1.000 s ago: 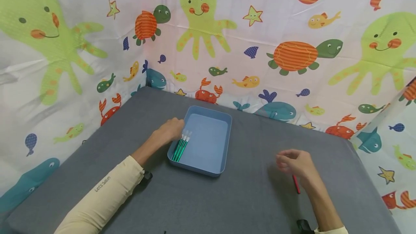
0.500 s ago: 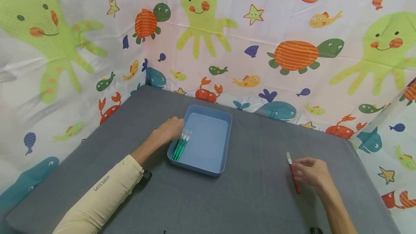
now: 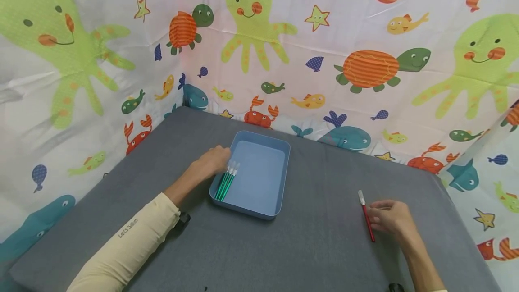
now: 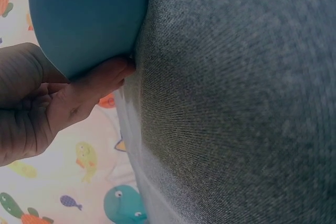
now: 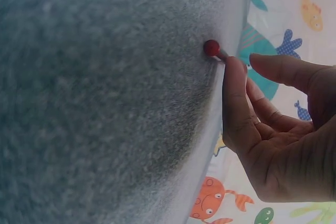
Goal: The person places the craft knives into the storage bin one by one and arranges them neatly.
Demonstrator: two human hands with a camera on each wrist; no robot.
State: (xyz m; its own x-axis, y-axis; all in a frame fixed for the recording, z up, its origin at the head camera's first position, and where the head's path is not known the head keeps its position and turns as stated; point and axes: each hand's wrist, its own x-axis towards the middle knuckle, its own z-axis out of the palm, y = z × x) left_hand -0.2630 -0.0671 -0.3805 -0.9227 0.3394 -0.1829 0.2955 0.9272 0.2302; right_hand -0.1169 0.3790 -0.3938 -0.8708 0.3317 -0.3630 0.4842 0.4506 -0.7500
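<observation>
My left hand (image 3: 211, 161) grips the left wall of a shallow blue tray (image 3: 259, 175). In the left wrist view, the thumb is partly hidden by the tray wall (image 4: 89, 24) and the fingers lie along its outside. Several green-handled paintbrushes (image 3: 225, 186) with pale tips lie side by side along the tray's left side. To the right, a red paintbrush (image 3: 367, 222) with a whitish tip lies on the cloth. My right hand (image 3: 392, 216) is beside its handle, fingertips close to it. The right wrist view shows the thumb apart from the index finger, near the brush's red end (image 5: 211, 48).
Grey cloth (image 3: 316, 238) covers the table. A curtain (image 3: 324, 116) printed with sea animals stands around its back and sides. A small dark speck (image 3: 206, 288) shows at the bottom edge of the head view.
My right hand has moved right and toward me, from over the red paintbrush to beside it, uncovering its pale tip. My left hand stays on the tray.
</observation>
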